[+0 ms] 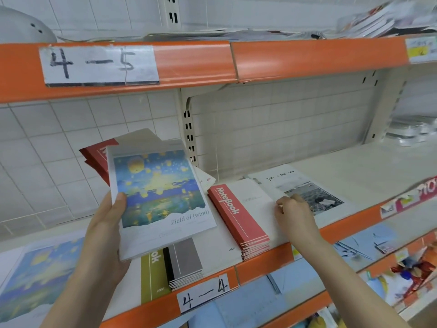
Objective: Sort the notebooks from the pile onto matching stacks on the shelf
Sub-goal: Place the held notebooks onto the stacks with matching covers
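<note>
My left hand (pixel 106 235) grips a pile of notebooks (pixel 156 192) above the shelf, thumb on the top cover, a blue and yellow lantern picture titled "Field of (wind)". Red notebooks (pixel 94 155) stick out behind it. On the shelf (pixel 350 223) lie a red and white "Notebook" stack (pixel 238 218), a grey and black stack (pixel 186 261), an olive one (pixel 153 278), and a white photo-cover notebook (pixel 305 188). My right hand (pixel 295 214), fingers curled, rests on the left edge of the photo-cover notebook. A matching lantern-cover stack (pixel 35 278) lies at the far left.
An upper orange shelf edge labelled "4-5" (pixel 99 65) hangs overhead, with papers on top. The label "4-4" (pixel 203 292) marks this shelf's front. Blue items (pixel 250 304) fill the shelf below. Bare shelf surface stretches to the right (pixel 366 166). A white tiled wall stands behind.
</note>
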The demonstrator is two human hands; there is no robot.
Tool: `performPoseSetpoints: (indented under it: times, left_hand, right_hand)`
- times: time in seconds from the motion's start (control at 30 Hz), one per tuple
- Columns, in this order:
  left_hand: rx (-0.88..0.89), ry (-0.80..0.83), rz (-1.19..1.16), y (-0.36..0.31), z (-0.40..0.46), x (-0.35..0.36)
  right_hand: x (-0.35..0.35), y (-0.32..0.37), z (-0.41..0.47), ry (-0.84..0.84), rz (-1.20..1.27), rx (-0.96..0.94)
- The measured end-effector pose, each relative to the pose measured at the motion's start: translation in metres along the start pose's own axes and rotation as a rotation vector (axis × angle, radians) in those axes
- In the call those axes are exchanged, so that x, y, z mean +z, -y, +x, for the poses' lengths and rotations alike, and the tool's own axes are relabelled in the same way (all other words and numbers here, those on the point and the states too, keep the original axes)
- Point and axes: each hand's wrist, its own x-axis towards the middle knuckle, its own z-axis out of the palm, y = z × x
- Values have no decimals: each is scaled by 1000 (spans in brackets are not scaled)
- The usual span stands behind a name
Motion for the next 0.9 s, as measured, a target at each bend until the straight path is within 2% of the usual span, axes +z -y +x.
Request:
performPoseSetpoints:
  times: [0.1,0.17,0.3,0.37,0.43,0.53,0.63,0.8,0.9]
  left_hand:
    - [-35,36,-2,3,1,3]
    - [-77,70,38,7,11,9]
    - [-92,192,109,13,-3,23]
    - [-121,237,78,20,-15,28]
    - [-102,265,106,24,-18,27]
    - [-106,259,149,30,-12,26]
    - [-97,243,166,36,-12,26]
    - [-65,84,124,40,-8,20]
    - [-94,7,61,39,-3,5]
  right_hand:
    - [-9,8,-4,-90,113,-37]
    - [-21,22,-8,-48,359,-37]
    - [-49,53,-19,441,1163,122]
    - [-55,57,-22,609,1354,185]
    - [-57,54,-22,636,1348,165]
    - [-54,46,-22,590,1177,30]
    - [-49,43,-21,422,1101,-4]
    - [-49,31,-7,70,904,-2]
    - [-46,14,6,28,720,5]
